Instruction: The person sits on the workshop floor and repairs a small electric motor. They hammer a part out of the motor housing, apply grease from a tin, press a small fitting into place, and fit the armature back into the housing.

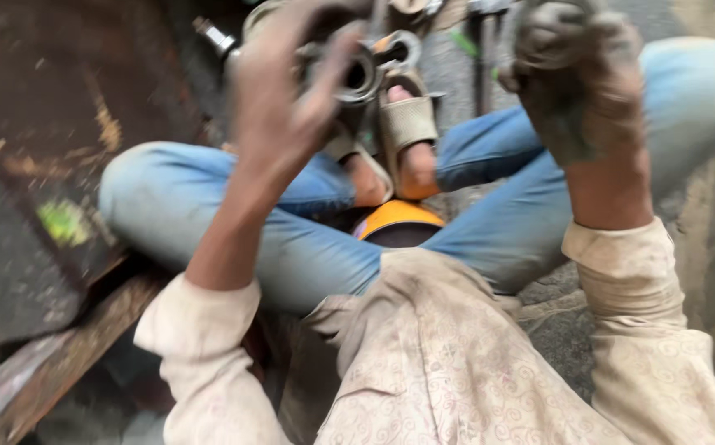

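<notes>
The left hand [279, 99] grips a grimy metal ring-shaped part [359, 76] above the crossed legs, with a second ring piece [399, 51] just beside it. The right hand [576, 78] is clenched, on what I cannot tell; the work looks midway, parts not yet set down

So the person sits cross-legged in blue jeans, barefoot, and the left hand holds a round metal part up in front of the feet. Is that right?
Not barefoot. The head view shows a tan sandal strapped on the foot. The rest stands: blue jeans, legs crossed, and the left hand grips a round metal part with a hole through it, in front of the feet.
</notes>
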`<act>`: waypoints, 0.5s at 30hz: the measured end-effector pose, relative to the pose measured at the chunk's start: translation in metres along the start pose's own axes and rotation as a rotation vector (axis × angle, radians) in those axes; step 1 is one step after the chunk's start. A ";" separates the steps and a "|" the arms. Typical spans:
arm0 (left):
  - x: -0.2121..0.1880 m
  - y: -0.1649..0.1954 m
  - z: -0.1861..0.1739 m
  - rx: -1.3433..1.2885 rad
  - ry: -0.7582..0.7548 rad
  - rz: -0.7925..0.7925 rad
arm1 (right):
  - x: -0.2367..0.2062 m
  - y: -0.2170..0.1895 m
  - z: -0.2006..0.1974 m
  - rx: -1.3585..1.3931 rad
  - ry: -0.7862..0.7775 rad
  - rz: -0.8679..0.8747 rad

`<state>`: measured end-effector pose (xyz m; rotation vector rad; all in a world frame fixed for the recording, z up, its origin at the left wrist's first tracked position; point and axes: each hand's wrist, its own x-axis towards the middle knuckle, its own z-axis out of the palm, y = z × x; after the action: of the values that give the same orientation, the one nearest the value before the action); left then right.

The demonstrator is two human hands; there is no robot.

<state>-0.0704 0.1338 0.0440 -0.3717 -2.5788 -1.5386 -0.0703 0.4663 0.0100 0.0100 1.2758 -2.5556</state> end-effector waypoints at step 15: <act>-0.002 -0.178 0.092 0.052 -0.072 -0.245 | 0.107 0.183 -0.029 -1.463 -0.130 -0.124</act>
<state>-0.1140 0.1339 -0.1516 -0.1106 -2.8026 -1.5518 -0.1294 0.3582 -0.1650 -0.5074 2.7159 -1.1013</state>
